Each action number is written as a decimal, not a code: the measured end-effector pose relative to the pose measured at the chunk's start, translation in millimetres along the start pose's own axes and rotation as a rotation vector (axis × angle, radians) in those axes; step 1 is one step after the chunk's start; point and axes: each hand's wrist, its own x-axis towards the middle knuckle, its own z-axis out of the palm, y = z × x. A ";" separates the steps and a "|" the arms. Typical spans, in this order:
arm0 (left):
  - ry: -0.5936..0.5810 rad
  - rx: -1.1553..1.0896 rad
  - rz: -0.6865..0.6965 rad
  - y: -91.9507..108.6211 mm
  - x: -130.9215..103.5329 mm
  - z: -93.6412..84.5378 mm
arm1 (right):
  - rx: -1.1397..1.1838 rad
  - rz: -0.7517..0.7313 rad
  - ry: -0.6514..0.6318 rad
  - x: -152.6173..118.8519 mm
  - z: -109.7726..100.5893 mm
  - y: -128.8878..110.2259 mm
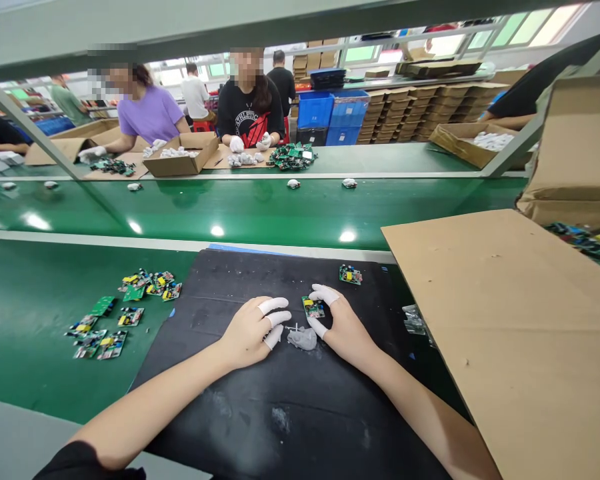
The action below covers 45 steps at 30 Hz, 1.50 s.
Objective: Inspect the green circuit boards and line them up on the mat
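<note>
On the black mat (220,407), my right hand (347,330) has its thumb and fingers around the edges of a small green circuit board (313,307) with a yellow part on it. My left hand (255,333) is to the left, its fingers curved and apart with nothing seen in them. White finger cots cover several fingertips on both hands. Between the hands lies a grey, putty-like lump (303,339), with a thin whitish piece at its upper edge. Another circuit board (351,274) rests farther back on the mat.
Several circuit boards (113,344) lie loose on the green table at left. A large cardboard sheet (505,320) slants along the right, beside clear plastic bits (414,320). Beyond runs a green conveyor belt (250,207) carrying small white pieces; co-workers sit across it.
</note>
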 end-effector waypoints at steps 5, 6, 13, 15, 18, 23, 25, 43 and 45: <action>0.012 -0.017 0.001 3.9 1.4 -1.7 | 0.054 0.085 0.059 -3.0 -3.9 -6.7; 0.021 -0.025 0.001 5.5 1.7 -2.0 | 0.081 0.099 0.088 -5.4 -4.4 -9.3; 0.145 -0.105 0.096 16.7 3.8 -6.7 | 0.323 -0.178 0.074 -31.8 -1.2 -41.5; 0.161 -0.159 0.177 19.5 4.6 -8.3 | 0.330 -0.299 0.072 -35.2 -0.7 -48.3; 0.203 -0.234 0.253 24.7 6.1 -9.9 | 0.325 -0.470 0.090 -34.3 -0.3 -51.5; 0.255 -0.358 0.214 34.7 7.9 -11.9 | 0.298 -0.660 0.130 -31.3 2.3 -48.5; 0.258 -0.393 0.177 36.9 7.8 -12.6 | 0.270 -0.686 0.149 -31.9 2.5 -48.1; 0.245 -0.298 0.213 33.9 5.7 -15.9 | 0.166 -0.693 0.152 -33.4 -0.6 -47.1; 0.232 -0.304 0.214 32.3 3.8 -13.7 | 0.179 -0.672 0.157 -33.9 0.2 -46.7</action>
